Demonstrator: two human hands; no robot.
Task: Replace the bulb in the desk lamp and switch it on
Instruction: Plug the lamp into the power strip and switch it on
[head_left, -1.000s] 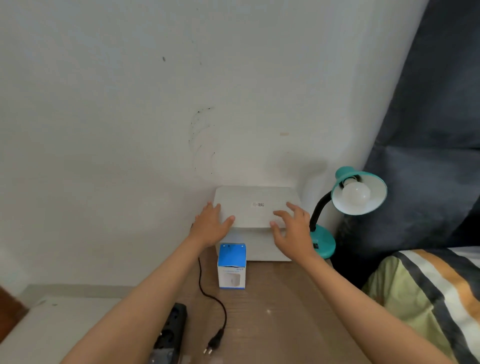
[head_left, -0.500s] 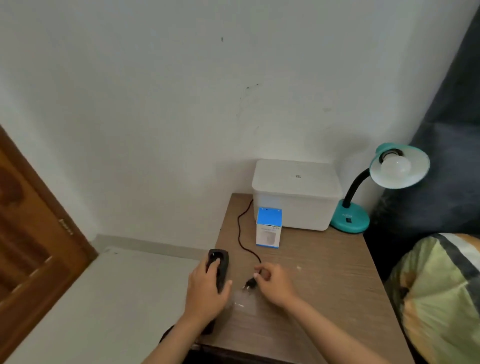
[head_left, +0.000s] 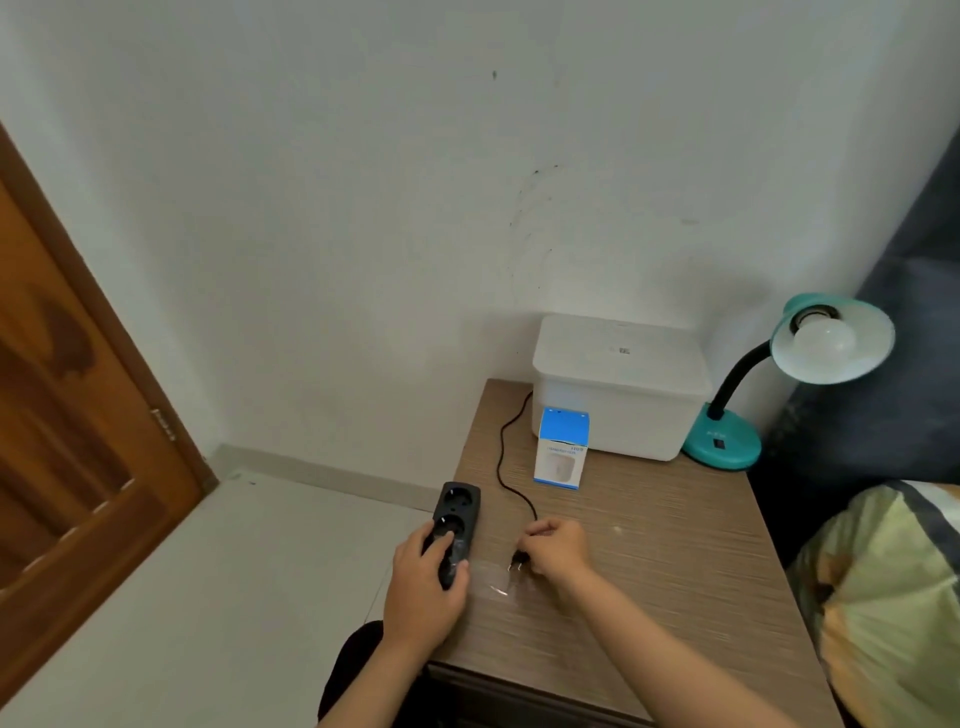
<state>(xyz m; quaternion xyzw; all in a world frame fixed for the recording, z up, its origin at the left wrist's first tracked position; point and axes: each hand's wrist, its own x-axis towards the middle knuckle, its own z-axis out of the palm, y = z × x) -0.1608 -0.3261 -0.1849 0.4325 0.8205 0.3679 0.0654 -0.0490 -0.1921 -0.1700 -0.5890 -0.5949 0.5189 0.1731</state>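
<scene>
A teal desk lamp (head_left: 723, 444) stands at the table's far right corner, its shade tilted towards me with a white bulb (head_left: 823, 340) screwed in and unlit. Its black cord (head_left: 503, 452) runs along the table to a black plug (head_left: 516, 562), which my right hand (head_left: 557, 552) pinches, prongs pointing down-left. My left hand (head_left: 423, 587) grips the near end of a black power strip (head_left: 457, 514) at the table's left edge. A small blue and white bulb box (head_left: 561, 456) stands upright mid-table.
A white lidded plastic box (head_left: 618, 387) sits against the wall behind the bulb box. The wooden table (head_left: 675, 571) has a bed with a striped pillow (head_left: 883, 597) on its right. A brown door (head_left: 67, 415) is at the left, with pale floor between.
A second ago both hands rested on the white box's lid. They have come back to the near edge, the left onto the power strip and the right onto the plug.
</scene>
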